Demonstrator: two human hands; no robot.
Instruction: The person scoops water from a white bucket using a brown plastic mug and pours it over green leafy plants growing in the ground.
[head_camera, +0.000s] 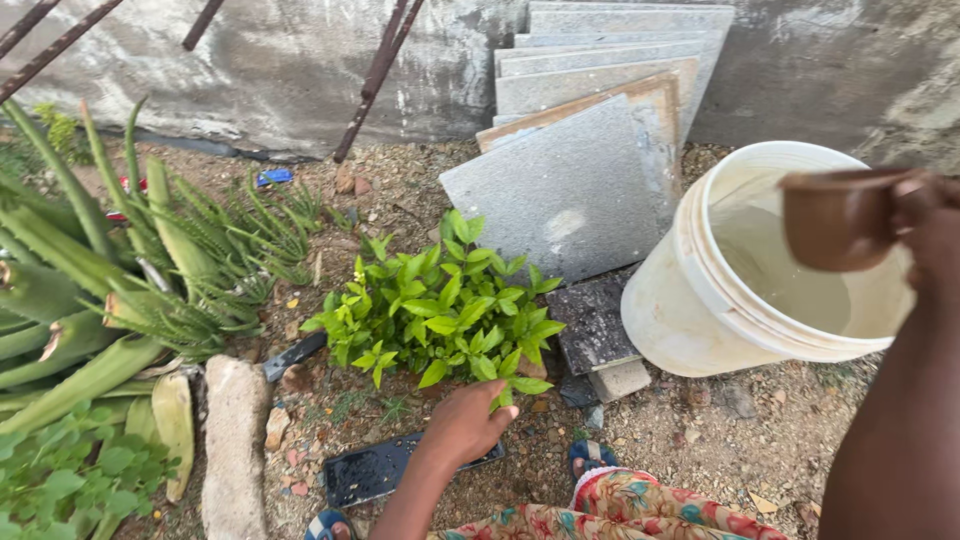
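Blur over the right hand (935, 235) at the frame's right edge; fingers cannot be told apart, and the forearm below it fills the lower right corner. Hand is closed about a brown cup (838, 218), gripped at the cup's right side. Cup interior not visible from this angle, so its contents cannot be told. Cup hangs over the mouth of a white bucket (690, 310).

Bucket stands on gravelly ground, tilted slightly toward the camera, holding pale cloudy water partway up its wall. It sits just beside a stack of grey stone tiles (575, 190) leaning against a concrete wall (290, 70); only the front tile shows its full face, the rest are mostly covered.

Left hand (468, 420) reaches forward at lower centre, fingers loosely curled, fingertips touching the lowest leaves of a small leafy green plant (440, 315). Whether it pinches a leaf or only brushes it cannot be told. Plant grows in the soil between the tiles and a clump of spiky aloe (120, 290), which is cut off at the left edge.

Dark flat slab (370, 470) lies on the ground under the left wrist, partly hidden by it. Floral cloth (620, 510) cut off at the bottom edge.
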